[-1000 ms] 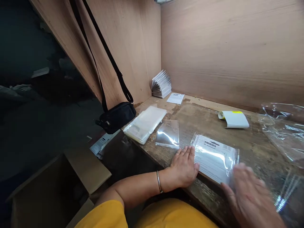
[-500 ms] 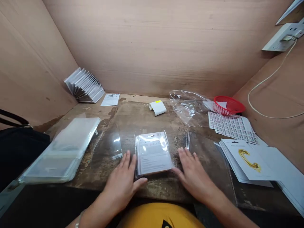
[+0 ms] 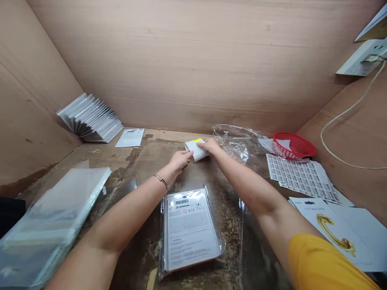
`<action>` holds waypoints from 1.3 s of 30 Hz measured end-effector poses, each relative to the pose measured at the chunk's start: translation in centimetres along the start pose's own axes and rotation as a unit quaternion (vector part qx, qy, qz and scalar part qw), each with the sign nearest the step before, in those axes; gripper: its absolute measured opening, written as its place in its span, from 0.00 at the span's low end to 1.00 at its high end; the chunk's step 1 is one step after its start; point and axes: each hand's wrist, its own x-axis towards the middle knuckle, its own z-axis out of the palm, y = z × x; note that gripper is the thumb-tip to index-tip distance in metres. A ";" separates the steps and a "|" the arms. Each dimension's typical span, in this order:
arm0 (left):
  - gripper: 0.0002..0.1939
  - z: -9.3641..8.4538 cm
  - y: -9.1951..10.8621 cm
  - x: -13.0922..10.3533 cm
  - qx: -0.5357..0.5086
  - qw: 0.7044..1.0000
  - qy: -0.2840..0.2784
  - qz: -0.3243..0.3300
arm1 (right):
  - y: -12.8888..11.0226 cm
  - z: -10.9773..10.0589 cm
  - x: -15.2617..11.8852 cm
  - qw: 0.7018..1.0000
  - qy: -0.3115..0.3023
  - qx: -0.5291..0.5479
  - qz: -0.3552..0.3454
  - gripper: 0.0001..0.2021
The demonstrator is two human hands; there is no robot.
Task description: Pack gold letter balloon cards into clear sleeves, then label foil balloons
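At the far middle of the table, a folded white paper piece with a yellow strip (image 3: 196, 149) is between both hands. My left hand (image 3: 180, 158) pinches its left edge, thumb on top. My right hand (image 3: 210, 146) grips its right side, with fingers partly hidden. Nearer to me lies a stack of printed cards in clear plastic bags (image 3: 190, 229), back side up, showing text and small symbols.
Clear plastic bags (image 3: 60, 217) are piled at left. Folded white cards (image 3: 93, 119) lean in the back left corner beside a single card (image 3: 130, 137). At right are crumpled plastic (image 3: 238, 151), a red basket (image 3: 294, 145), sticker sheets (image 3: 305, 177) and balloon cards (image 3: 326, 225).
Both hands have left the sides of the bagged stack and reached forward to the folded white paper, taking hold of it. The view has shifted closer over the table.
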 end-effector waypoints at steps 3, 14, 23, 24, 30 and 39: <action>0.09 -0.6 0.0 1.5 -0.056 0.997 -0.035 -0.050 | 0.7 0.3 -0.2 0.995 -0.071 0.070 0.023 0.02; 0.08 0.4 -0.9 3.2 -0.166 0.970 -0.122 -0.126 | 4.5 -0.8 -5.3 0.989 -0.085 0.116 -0.024 0.08; 0.08 0.9 -1.3 2.1 -0.207 0.965 -0.133 -0.092 | 6.3 0.4 -3.3 0.956 0.038 -0.019 -0.290 0.12; 0.07 1.0 -1.3 2.1 -0.211 0.965 -0.128 -0.087 | 6.4 0.6 -3.3 0.955 0.042 -0.017 -0.292 0.12; 0.07 1.3 -1.8 2.0 -0.223 0.966 -0.118 -0.050 | 6.2 0.9 -4.0 0.943 0.105 -0.049 -0.311 0.06; 0.11 1.6 -2.3 1.9 -0.218 0.969 -0.116 -0.008 | 5.9 1.3 -4.7 0.921 0.119 -0.104 -0.357 0.02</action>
